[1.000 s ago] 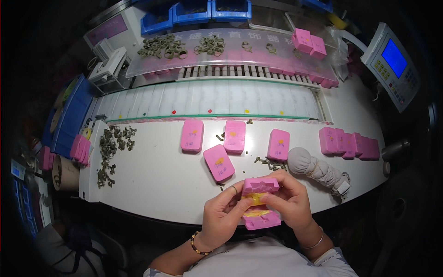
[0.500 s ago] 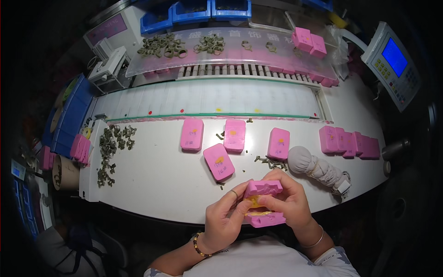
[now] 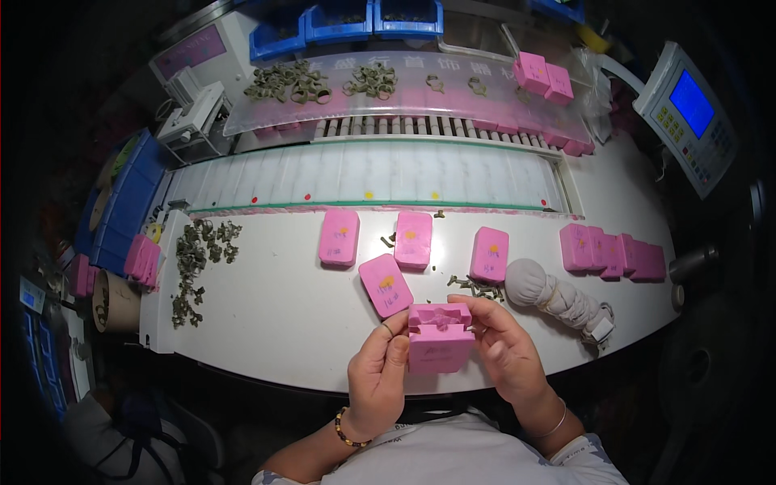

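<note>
Fingers: both hands clasp one pink box [image 3: 439, 339]; left hand [image 3: 378, 378], right hand [image 3: 505, 356].
Box: above the white table [image 3: 267, 315] edge.
Change: a second ago open with yellow showing, now shut.
Nearby: pink case [image 3: 385, 284], cloth bundle [image 3: 558, 297].

Probably packing workshop: conveyor [image 3: 364, 174], scale [image 3: 687, 117]

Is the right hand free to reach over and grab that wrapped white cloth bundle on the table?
Probably not yet: the right hand and left hand both grip the pink box. The white cloth bundle lies close beside it, with nothing between.
</note>
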